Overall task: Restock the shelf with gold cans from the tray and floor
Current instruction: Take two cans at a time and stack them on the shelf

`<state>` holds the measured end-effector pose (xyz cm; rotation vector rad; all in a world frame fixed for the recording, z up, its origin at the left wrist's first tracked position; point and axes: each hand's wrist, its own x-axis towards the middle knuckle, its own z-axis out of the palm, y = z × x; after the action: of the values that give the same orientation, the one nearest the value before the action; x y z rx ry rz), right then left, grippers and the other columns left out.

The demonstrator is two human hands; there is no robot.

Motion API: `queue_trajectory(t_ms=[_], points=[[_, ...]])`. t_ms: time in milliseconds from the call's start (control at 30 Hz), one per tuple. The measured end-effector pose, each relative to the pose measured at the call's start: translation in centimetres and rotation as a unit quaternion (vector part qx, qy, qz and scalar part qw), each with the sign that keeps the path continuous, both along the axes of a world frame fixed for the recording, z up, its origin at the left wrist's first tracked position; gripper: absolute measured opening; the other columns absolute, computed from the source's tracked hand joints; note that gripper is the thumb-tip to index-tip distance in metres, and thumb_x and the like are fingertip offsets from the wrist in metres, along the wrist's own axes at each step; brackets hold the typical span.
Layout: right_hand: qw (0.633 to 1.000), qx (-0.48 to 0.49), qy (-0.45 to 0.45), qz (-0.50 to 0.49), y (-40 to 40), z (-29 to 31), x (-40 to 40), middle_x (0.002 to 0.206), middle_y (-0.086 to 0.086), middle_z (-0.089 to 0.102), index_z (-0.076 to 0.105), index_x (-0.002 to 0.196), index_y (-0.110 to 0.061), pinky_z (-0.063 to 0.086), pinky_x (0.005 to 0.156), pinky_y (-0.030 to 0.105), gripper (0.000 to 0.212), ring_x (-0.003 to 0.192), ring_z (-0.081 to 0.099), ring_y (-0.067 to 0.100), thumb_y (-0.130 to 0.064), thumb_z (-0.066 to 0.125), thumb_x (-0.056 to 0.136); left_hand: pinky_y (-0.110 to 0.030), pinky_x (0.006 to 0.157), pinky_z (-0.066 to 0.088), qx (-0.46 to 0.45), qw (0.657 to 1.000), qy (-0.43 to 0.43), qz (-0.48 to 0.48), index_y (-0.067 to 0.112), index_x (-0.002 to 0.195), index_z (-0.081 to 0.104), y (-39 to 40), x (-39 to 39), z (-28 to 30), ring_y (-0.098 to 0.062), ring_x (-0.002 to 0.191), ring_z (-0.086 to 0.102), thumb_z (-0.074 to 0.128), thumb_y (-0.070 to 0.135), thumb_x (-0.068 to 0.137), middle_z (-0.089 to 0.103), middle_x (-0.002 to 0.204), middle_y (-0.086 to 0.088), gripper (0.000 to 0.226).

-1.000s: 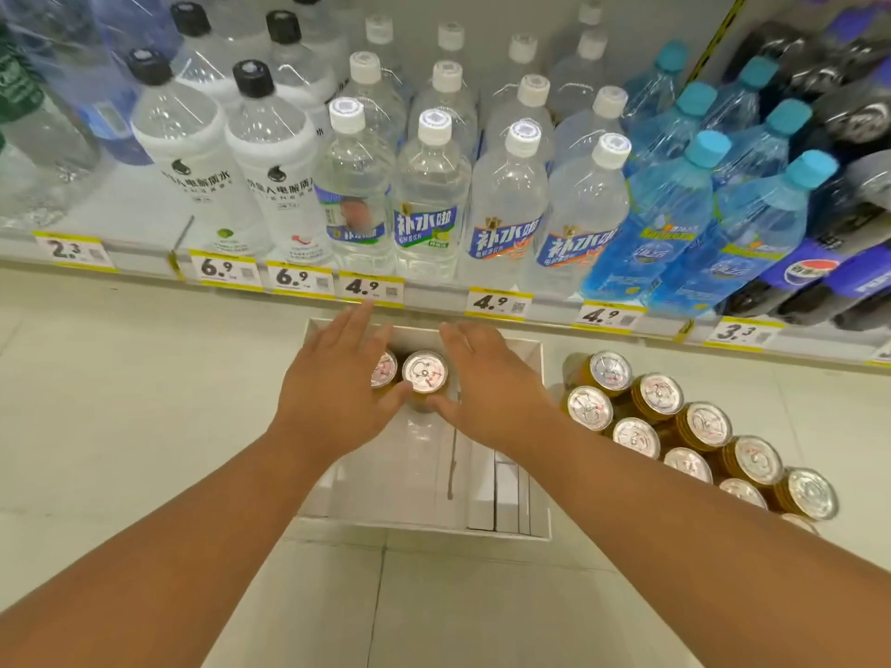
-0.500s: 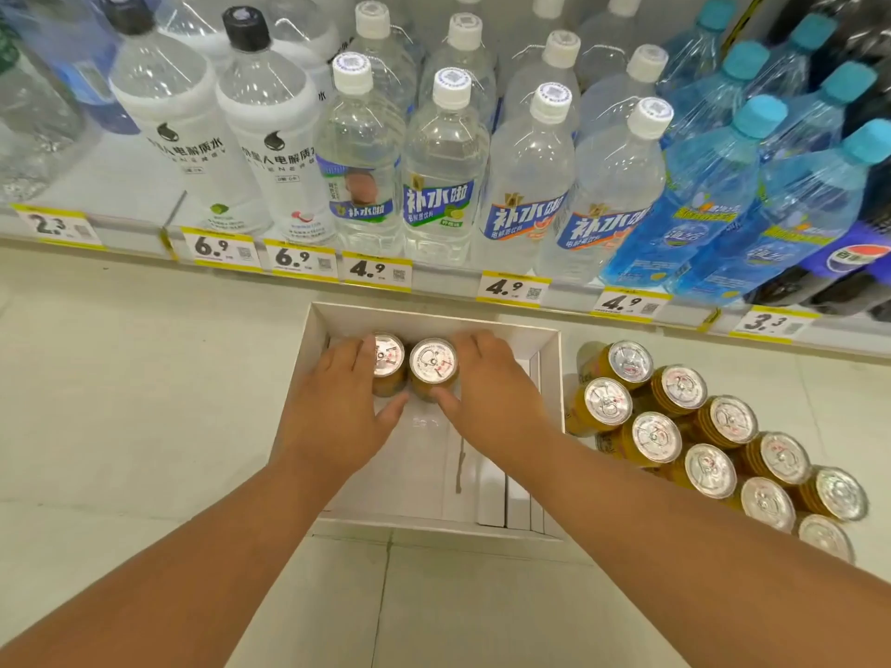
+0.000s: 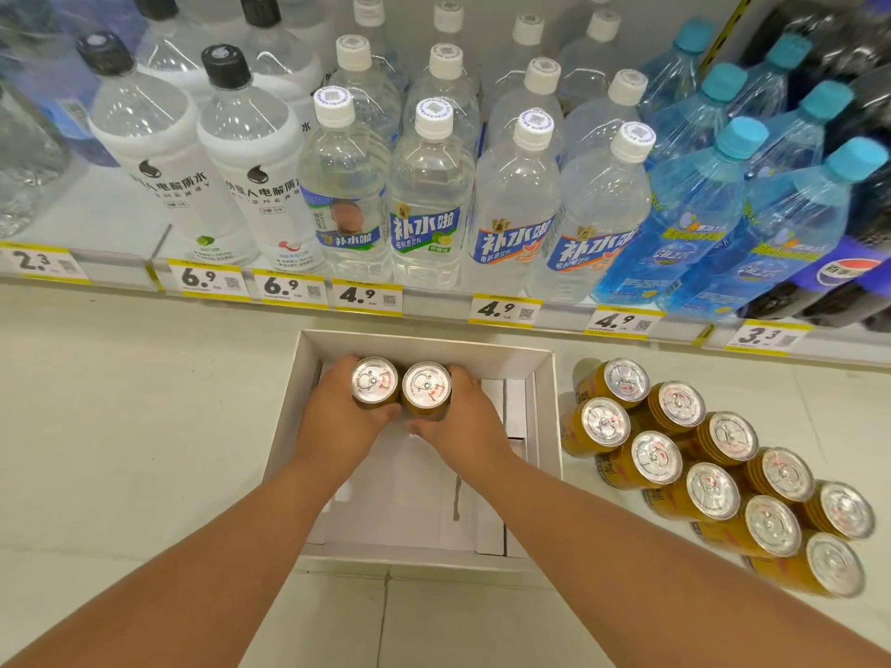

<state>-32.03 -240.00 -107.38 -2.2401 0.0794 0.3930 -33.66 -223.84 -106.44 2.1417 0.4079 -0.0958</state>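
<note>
Two gold cans with silver tops stand side by side at the far end of a white cardboard tray on the floor. My left hand grips the left gold can, fingers curled round its outer side. My right hand grips the right gold can the same way. Several more gold cans stand in a tight cluster on the floor to the right of the tray.
A low shelf with yellow price tags runs across above the tray, packed with water bottles, blue bottles and dark cola bottles at the right. Pale floor tiles lie left of the tray.
Both hands have closed in from resting over the two cans to gripping them from either side. The view has dropped closer to the tray.
</note>
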Motion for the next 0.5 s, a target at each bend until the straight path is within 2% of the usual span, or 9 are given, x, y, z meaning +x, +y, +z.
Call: queue_trajectory(t_ms=[100, 200, 267, 367, 500], points=[[0.999, 0.029, -0.012, -0.031, 0.6, 0.1, 0.2, 0.115, -0.006, 0.060, 0.056, 0.120, -0.025, 0.041, 0.079, 0.020, 0.060, 0.104, 0.058, 0.014, -0.026, 0.086, 0.067, -0.007, 0.069, 0.040, -0.031, 0.999, -0.005, 0.006, 0.036, 0.106, 0.059, 0.4, 0.2, 0.9, 0.010, 0.090, 0.058, 0.091, 0.016, 0.063, 0.064, 0.101, 0.017, 0.057], [0.996, 0.078, -0.021, -0.037, 0.6, 1.4, 0.4, 0.109, -0.015, 0.065, 0.059, 0.118, -0.031, 0.044, 0.078, 0.013, 0.057, 0.102, 0.060, 0.007, -0.029, 0.087, 0.068, -0.015, 0.076, 0.047, -0.040, 0.999, -0.021, 0.011, 0.038, 0.108, 0.059, 1.0, 0.2, 2.2, 0.004, 0.095, 0.061, 0.092, 0.021, 0.062, 0.065, 0.106, 0.015, 0.059], [0.996, 0.087, -0.026, -0.019, 0.0, 3.3, 0.4, 0.107, -0.017, 0.066, 0.058, 0.116, -0.035, 0.046, 0.080, 0.014, 0.054, 0.100, 0.061, 0.002, -0.031, 0.086, 0.069, -0.020, 0.080, 0.050, -0.037, 0.999, -0.029, 0.006, 0.038, 0.109, 0.059, 1.2, 0.3, 3.5, 0.002, 0.096, 0.062, 0.092, 0.024, 0.061, 0.064, 0.107, 0.015, 0.060], [0.995, 0.100, -0.010, 0.021, -1.7, 7.3, 0.0, 0.104, -0.022, 0.065, 0.056, 0.115, -0.036, 0.046, 0.080, 0.009, 0.056, 0.098, 0.060, -0.006, -0.028, 0.087, 0.070, -0.007, 0.072, 0.044, -0.056, 0.998, -0.014, -0.012, 0.034, 0.108, 0.060, 1.1, 0.2, 7.2, 0.011, 0.089, 0.059, 0.091, 0.017, 0.063, 0.062, 0.103, 0.015, 0.057], [0.995, 0.102, 0.005, 0.016, -3.9, 15.1, -1.0, 0.107, -0.019, 0.067, 0.058, 0.117, -0.034, 0.051, 0.088, 0.021, 0.062, 0.100, 0.062, -0.003, -0.032, 0.089, 0.064, -0.002, 0.068, 0.041, -0.072, 0.997, -0.008, -0.035, 0.041, 0.109, 0.057, 0.2, -0.6, 15.4, 0.012, 0.088, 0.060, 0.091, 0.018, 0.064, 0.067, 0.100, 0.019, 0.061]])
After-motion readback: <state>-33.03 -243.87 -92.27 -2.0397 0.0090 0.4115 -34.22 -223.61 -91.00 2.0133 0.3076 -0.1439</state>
